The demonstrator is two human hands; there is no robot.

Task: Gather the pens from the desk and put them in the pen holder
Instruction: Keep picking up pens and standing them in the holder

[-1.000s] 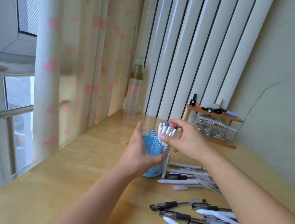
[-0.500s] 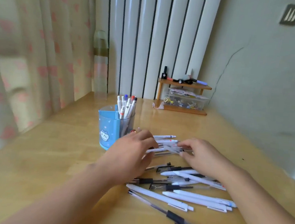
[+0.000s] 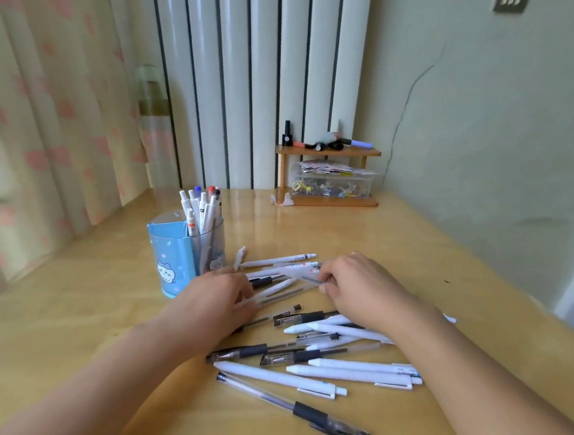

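Note:
A blue pen holder (image 3: 171,264) with a cartoon face stands on the wooden desk (image 3: 64,320), and several pens (image 3: 201,210) stick up from it. Just right of it lies a loose bunch of white and clear pens (image 3: 284,261). My left hand (image 3: 215,299) lies over the bunch's near end, fingers curled round a few pens. My right hand (image 3: 359,288) pinches the far end of the same bunch, a grey pen between thumb and fingers. Nearer to me, several more pens (image 3: 318,367) lie scattered, one clear black-gripped pen (image 3: 293,405) closest.
A small wooden shelf (image 3: 328,149) with a clear box of clips (image 3: 333,183) stands at the back by the wall. A tall clear bottle (image 3: 153,128) is at the back left beside the heart-patterned curtain (image 3: 48,95). A white pen cap (image 3: 239,257) lies by the holder.
A second ago my left hand held the holder while my right put pens in. Both hands have come down onto the loose pens and closed in on the bunch; the view has tilted down.

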